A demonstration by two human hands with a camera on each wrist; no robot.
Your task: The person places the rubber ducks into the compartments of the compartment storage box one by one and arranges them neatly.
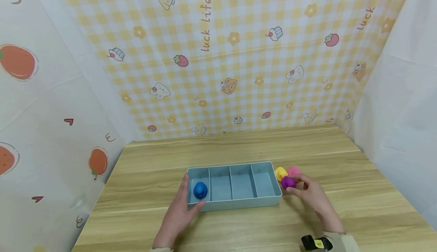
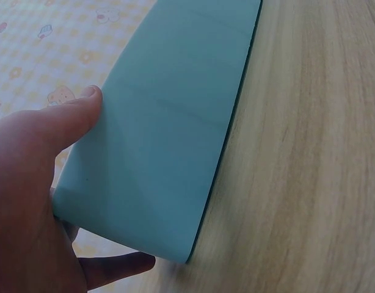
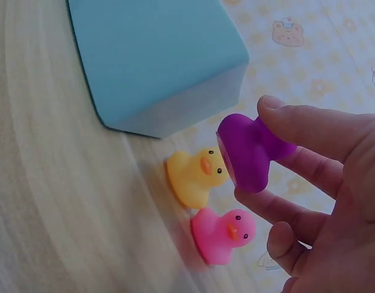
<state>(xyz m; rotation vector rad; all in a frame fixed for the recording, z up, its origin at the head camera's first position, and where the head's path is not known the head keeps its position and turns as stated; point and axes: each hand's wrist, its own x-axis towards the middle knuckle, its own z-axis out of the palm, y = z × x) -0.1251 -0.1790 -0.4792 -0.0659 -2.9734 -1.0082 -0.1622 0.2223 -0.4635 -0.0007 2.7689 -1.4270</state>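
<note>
A light blue box [image 1: 239, 205] with several compartments in a row stands on the table, and a blue rubber duck [image 1: 200, 190] sits in its leftmost compartment. My left hand [image 1: 178, 211] holds the box by its left end, thumb at the front wall and fingers along the left side. Off the box's right end, my right hand [image 1: 312, 193] pinches a purple rubber duck [image 3: 251, 149] between thumb and fingers. In the right wrist view this duck is tilted and lifted clear of the table. Behind it are a yellow duck [image 3: 195, 177] and a pink duck [image 3: 223, 235], side by side.
Wood-grain table [image 1: 246, 229] surrounds the box. A yellow checked cloth [image 1: 218, 107] hangs behind the table, with a white patterned sheet [image 1: 61, 138] on the left and a plain white sheet [image 1: 399, 111] on the right. A black strap [image 1: 315, 243] circles the right wrist.
</note>
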